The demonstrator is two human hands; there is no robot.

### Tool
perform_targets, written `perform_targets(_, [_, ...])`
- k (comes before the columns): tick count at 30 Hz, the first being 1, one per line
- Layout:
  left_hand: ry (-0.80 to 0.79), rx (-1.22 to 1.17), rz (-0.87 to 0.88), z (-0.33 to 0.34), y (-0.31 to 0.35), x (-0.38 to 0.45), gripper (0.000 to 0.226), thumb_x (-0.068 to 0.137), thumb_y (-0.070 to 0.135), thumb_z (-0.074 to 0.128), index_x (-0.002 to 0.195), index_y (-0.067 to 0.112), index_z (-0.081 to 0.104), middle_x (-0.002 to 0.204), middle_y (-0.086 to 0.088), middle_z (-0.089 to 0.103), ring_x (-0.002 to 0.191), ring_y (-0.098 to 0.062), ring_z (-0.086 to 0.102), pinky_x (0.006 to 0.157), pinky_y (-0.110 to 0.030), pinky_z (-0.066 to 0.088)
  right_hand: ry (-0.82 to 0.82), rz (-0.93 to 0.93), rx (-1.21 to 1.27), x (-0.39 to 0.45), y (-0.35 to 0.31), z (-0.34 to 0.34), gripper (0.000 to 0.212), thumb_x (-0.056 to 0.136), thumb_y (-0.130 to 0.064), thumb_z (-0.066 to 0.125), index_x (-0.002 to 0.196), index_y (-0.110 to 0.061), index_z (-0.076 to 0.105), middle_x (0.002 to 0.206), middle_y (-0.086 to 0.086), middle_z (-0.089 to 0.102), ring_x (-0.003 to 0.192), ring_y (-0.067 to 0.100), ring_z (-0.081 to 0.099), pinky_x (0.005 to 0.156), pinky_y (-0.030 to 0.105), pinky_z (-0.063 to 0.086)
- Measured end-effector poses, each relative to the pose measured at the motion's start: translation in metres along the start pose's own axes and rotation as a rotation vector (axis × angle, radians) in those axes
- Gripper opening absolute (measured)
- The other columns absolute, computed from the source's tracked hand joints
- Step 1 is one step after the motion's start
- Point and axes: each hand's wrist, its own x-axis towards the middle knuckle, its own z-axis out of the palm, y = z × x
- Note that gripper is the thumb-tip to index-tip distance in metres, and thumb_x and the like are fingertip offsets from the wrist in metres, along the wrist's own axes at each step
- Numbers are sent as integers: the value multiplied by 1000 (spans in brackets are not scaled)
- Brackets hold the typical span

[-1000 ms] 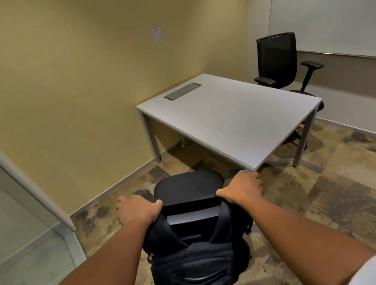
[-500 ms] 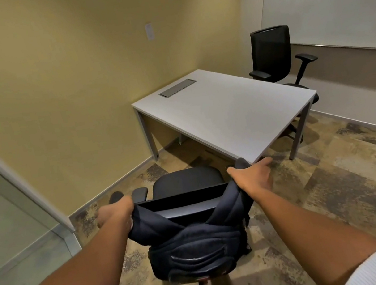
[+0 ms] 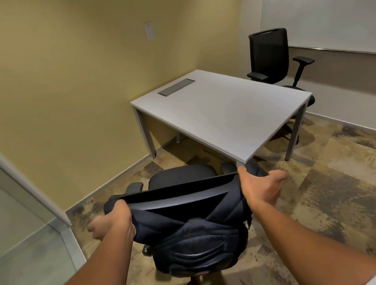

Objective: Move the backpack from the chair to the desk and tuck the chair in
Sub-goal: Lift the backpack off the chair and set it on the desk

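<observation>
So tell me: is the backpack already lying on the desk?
No, the backpack hangs over the near chair's back, gripped by both hands, while the desk top is bare.

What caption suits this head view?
Both hands spread a black backpack off the chair near a white desk.

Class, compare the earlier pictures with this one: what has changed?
Both hands, left and right, have spread apart, pulling the backpack straps wider on the chair back. The desk and far chair stayed put.
</observation>
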Motion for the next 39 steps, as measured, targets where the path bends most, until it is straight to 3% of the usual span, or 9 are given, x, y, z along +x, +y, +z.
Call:
perform_targets(3, [-9,-1,47,-12,-17,-19,70,61,26,82,120,7,49,125,-19,59,106,-37,62,84,-42,55,-57,-22,10,0,9,-17,74,57,-56,78,102,-22,29,97,4,51,84,26,51,73,35,44])
perform_targets(9, [-106,11,144,-35,-24,-45,47,48,31,78,92,13,74,94,-6,73,73,-24,64,65,-30,53,-223,-49,71,-8,-18,-50,75,55,-49,82,106,-18,36,103,2,51,87,24,56,70,30,44])
perform_targets(12, [-153,55,173,-48,-12,-50,33,50,29,81,72,8,68,89,-11,72,75,-25,65,67,-38,58,-376,-59,89,-25,-55,-58,78,55,-42,84,109,-16,34,104,1,48,87,21,54,63,24,43])
perform_targets(19, [-235,35,185,-93,20,-62,47,46,28,88,72,2,60,76,-12,68,66,-29,67,67,-46,61,-716,153,248,-64,-135,-85,86,47,-21,85,120,-7,44,105,12,62,78,21,63,40,19,45])
perform_targets(23, [-285,-46,220,-109,40,-71,43,54,26,88,75,3,59,75,-12,68,66,-30,67,68,-44,60,-822,155,323,-80,-168,-97,76,43,-11,80,116,-1,59,98,17,71,79,26,71,51,31,54])
perform_targets(30, [-324,-120,348,-123,62,-89,37,66,30,80,83,4,60,87,-11,68,74,-25,65,71,-40,57,-885,128,449,-103,-219,-118,59,57,-4,80,110,0,57,90,15,72,70,23,70,52,30,55])
perform_targets(32, [-360,-126,367,-129,62,-96,41,67,38,78,86,6,62,91,-11,69,75,-26,65,72,-41,56,-909,125,451,-109,-231,-121,55,59,-4,79,109,0,59,93,15,73,67,24,69,53,30,54])
perform_targets(36, [-604,-47,397,-148,53,-100,60,73,65,67,102,13,70,97,-12,74,86,-33,71,74,-40,57,-954,112,460,-115,-262,-123,42,62,-4,76,103,3,69,104,15,74,86,27,73,73,40,59])
perform_targets(39, [-660,-96,520,-163,42,-95,62,79,75,54,103,22,74,95,-6,78,87,-25,73,75,-38,54,-964,96,446,-116,-284,-125,46,68,-8,73,113,1,67,115,14,71,90,25,71,83,43,56])
